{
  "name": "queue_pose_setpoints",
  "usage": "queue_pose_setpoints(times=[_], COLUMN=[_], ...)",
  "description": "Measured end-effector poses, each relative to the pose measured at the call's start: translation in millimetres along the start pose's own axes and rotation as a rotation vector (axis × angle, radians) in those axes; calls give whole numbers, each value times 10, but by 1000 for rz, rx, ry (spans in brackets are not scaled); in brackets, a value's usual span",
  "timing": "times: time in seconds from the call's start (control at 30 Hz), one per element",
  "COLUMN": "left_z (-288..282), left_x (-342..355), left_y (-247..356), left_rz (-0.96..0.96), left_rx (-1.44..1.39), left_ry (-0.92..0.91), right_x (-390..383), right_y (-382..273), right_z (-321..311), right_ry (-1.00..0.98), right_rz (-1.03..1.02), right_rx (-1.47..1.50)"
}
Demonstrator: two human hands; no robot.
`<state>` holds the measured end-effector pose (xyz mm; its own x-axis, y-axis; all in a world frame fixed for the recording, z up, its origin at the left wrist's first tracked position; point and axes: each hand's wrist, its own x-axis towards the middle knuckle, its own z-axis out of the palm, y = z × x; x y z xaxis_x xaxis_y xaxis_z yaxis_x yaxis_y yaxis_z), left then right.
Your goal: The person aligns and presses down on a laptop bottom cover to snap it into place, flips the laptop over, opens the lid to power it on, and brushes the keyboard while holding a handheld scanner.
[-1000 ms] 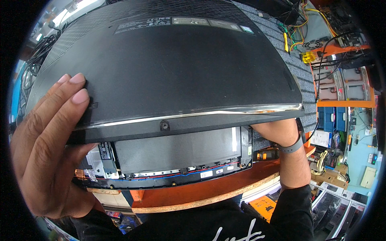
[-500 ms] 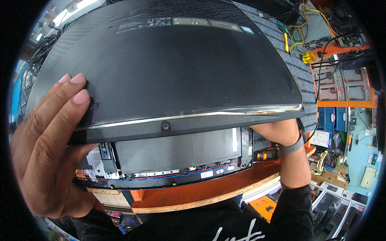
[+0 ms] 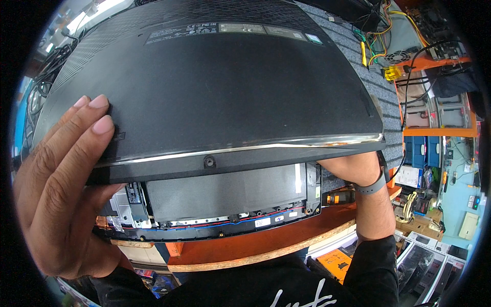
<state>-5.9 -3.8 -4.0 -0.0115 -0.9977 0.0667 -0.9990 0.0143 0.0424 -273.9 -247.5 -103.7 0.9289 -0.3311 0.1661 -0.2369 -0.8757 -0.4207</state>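
Observation:
A black laptop bottom cover [image 3: 240,92] is held raised and tilted over an opened laptop body. Inside, a flat dark battery [image 3: 225,197] shows, with thin red and blue wires along its front. My left hand [image 3: 71,174] grips the cover's left front edge, its fingertips on the outer face and its thumb below. My right hand [image 3: 348,166] reaches under the right part of the cover. Its fingers are hidden, so what they hold cannot be made out. A dark band is on my right wrist.
A grooved grey mat [image 3: 388,123] lies on an orange wooden bench [image 3: 261,250]. At the right are a yellow-handled tool [image 3: 364,53], wires, a small fan [image 3: 398,56], orange shelves and blue drawers [image 3: 424,151]. Bundled black cables [image 3: 43,84] lie at the far left.

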Motion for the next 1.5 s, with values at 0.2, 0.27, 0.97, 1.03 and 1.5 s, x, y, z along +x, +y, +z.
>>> queue_pose_setpoints(times=[0.2,0.27,0.97,1.03,1.5], left_z=[62,55,-16,-24,-2], left_x=[-37,-46,10,20,67], left_y=[-42,-78,-15,-7,9], left_rz=[-3,11,21,25,63], left_rx=[-17,-15,76,86,55], left_ry=[44,25,38,45,117], right_x=[47,74,-205,-189,59], right_y=[47,74,13,8,194], right_z=[-51,-100,-340,-267,-255], right_ry=[6,20,109,120,136], right_rz=[-35,-57,-52,-98,219], right_rx=[-8,-2,-269,-356,626])
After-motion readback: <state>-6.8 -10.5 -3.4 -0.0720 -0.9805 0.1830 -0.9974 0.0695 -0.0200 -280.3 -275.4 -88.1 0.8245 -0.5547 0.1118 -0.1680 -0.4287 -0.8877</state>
